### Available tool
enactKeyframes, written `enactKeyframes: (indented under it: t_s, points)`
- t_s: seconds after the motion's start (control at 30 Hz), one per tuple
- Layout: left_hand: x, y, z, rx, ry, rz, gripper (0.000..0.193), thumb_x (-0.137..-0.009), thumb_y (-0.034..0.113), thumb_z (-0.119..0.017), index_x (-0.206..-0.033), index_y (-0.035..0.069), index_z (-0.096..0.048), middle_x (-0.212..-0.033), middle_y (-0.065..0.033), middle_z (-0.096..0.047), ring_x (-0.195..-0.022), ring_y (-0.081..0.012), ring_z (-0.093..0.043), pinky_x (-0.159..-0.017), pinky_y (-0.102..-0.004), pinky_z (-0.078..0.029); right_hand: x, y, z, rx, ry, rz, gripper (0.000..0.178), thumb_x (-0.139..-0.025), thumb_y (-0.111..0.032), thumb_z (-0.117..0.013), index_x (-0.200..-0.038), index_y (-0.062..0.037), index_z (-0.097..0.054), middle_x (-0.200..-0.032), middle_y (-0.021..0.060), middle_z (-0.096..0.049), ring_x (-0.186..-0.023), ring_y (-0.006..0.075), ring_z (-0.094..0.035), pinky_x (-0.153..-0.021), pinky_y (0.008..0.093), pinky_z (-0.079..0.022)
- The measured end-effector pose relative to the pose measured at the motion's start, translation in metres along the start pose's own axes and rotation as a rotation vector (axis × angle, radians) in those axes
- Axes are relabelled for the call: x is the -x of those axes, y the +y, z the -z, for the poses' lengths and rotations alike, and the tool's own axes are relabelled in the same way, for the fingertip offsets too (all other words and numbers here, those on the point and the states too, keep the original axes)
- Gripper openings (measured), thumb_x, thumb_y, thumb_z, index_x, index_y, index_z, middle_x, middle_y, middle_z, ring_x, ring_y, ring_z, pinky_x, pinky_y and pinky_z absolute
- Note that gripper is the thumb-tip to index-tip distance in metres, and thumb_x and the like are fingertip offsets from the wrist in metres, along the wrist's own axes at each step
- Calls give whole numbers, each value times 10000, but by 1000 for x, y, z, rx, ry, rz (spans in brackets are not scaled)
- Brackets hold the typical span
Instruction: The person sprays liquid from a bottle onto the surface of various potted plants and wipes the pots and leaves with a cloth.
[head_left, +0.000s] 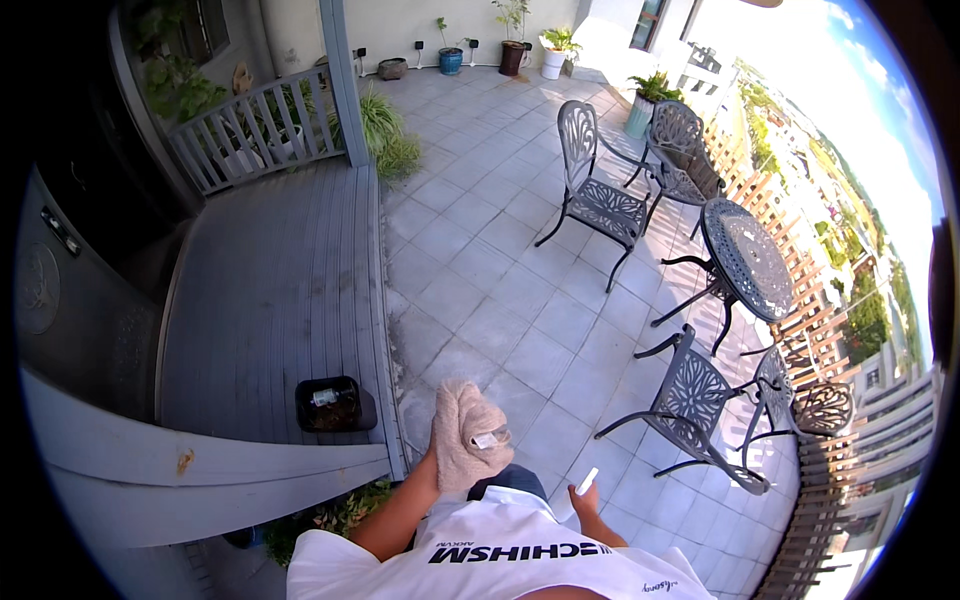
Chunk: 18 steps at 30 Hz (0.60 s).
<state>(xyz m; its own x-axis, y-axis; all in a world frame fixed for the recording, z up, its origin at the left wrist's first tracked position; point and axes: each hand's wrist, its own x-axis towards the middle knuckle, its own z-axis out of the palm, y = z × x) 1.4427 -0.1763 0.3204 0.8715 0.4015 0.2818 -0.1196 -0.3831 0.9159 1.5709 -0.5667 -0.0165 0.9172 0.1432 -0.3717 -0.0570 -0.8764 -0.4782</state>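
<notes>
Way out left of my left hand, grey deck boards (270, 290) are running along the house, and a black plastic bin (347, 384) is sitting on them near the edge, with some stuff lying inside. Closer in, below and left of that same hand, a leafy green shrub (345, 511) is poking up beside my arm. So my left hand (432, 458) is gripping a pinkish-beige towel (466, 420), all bunched up and covering most of the fingers, and a little white tag (484, 440) is showing on it. Over to the right, my right hand (586, 498) is closing around a slim white handle-like thing (591, 479), can't really tell what exactly. Beyond that hand, up and right, an ornate metal armchair (690, 385) is standing on the tiles (530, 360), a round metal table (748, 258) is standing farther off, and a slatted wooden fence (825, 490) is curving along the far right.
</notes>
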Motion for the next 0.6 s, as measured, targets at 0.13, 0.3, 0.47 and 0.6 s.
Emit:
enactKeyframes:
  t_s: [0.13,0.3,0.47,0.6]
  points:
    - [-106,-30,13,-215,-115,-30,427,-686,271,-783,-946,121,-480,-843,-22,-531,-800,-208,-506,-828,-359,-391,-99,-80,-5,-120,71,-17,610,-717,-295,-790,-1151,-2,-478,-1015,235,-638,-970,431,-626,-825,495,-507]
    - [-235,-91,21,-347,-160,-119,380,-672,289,-762,-848,129,-466,-769,-23,-498,-749,-230,-490,-789,-365,-377,-228,-147,-39,-112,32,-47,638,-698,-314,-791,-1162,-4,-481,-1025,230,-632,-989,422,-621,-848,494,-501]
    - [-419,-142,65,-459,-108,-237,348,-658,308,-741,-751,138,-452,-696,-23,-465,-699,-252,-474,-749,-370,-363,-353,-225,-57,-90,45,-131,676,-697,-301,-778,-1204,15,-463,-1108,259,-609,-1033,426,-614,-889,497,-492]
    - [-536,-163,115,-473,93,-263,318,-629,301,-738,-707,143,-474,-673,-30,-485,-700,-282,-483,-726,-397,-366,-465,-333,-44,-38,-136,-117,724,-709,-324,-793,-1268,-16,-452,-1159,234,-622,-1077,411,-608,-907,488,-498]
